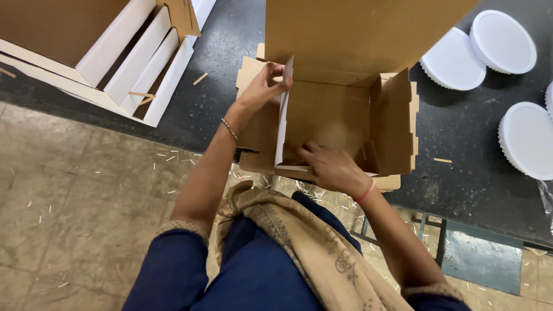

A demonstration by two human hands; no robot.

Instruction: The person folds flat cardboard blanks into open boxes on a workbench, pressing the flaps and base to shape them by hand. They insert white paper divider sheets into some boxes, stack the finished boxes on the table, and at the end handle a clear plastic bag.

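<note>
A brown cardboard box (pixel 331 118) lies half-folded at the near edge of a dark worktable (pixel 461 150), its lid standing up at the back. My left hand (pixel 262 86) pinches the top of the box's left side flap (pixel 282 126), which is white on one face and stands upright. My right hand (pixel 334 167) presses down inside the box on its front edge, fingers bent over the cardboard. The right side flap (pixel 394 124) stands upright, untouched.
Three white round discs (pixel 452 60) (pixel 502 41) (pixel 527 140) lie on the table to the right. A stack of flat white-and-brown cartons (pixel 121 57) sits at the upper left. Cardboard scraps litter the tiled floor (pixel 75 196). A metal table frame (pixel 443 236) shows below right.
</note>
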